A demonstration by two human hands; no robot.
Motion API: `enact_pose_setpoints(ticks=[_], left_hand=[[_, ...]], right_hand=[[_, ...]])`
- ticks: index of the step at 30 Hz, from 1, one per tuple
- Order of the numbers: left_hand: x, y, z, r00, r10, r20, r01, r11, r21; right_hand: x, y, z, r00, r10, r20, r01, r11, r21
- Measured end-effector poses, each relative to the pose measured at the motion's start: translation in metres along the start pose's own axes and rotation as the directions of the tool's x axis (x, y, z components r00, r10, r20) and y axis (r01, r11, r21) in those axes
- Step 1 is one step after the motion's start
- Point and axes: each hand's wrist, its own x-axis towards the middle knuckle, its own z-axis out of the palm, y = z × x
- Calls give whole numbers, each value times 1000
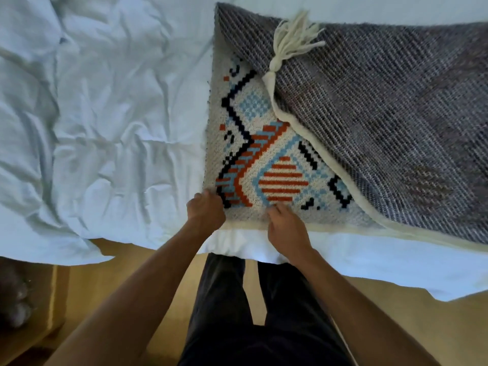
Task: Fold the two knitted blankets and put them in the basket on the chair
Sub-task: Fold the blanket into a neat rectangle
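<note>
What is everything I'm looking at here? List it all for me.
bed: one, white sheet, fills the upper view
duvet: one, white, crumpled, on the bed's left
knitted blanket: one, cream with orange, blue and black pattern, grey underside, on the bed's right, corner folded over
tassel: one, cream, on the folded corner
floor: wooden, below the bed
blurred dark thing: one, bottom left, cannot tell what
legs: two, dark trousers, beside the bed
left hand: grips the blanket's near left corner
right hand: pinches the blanket's near edge
</note>
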Motion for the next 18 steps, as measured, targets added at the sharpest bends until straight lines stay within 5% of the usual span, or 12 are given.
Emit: enact_pose_setpoints(ticks=[4, 8, 12, 18], left_hand=[[33, 43, -40, 965, 177, -195, -187, 982, -34], [60, 87, -82, 787, 415, -457, -389, 908, 155], [82, 120, -115, 627, 613, -481, -524, 788, 322], [122, 114, -153, 745, 561, -361, -372, 798, 474]], right_hand=[[25, 23, -45, 972, 144, -185, -144, 989, 18], [49, 46, -82, 944, 226, -241, -247, 967, -57], [67, 55, -97, 928, 264, -263, -309, 939, -150], [90, 61, -100, 890, 356, -285, -424, 876, -230]])
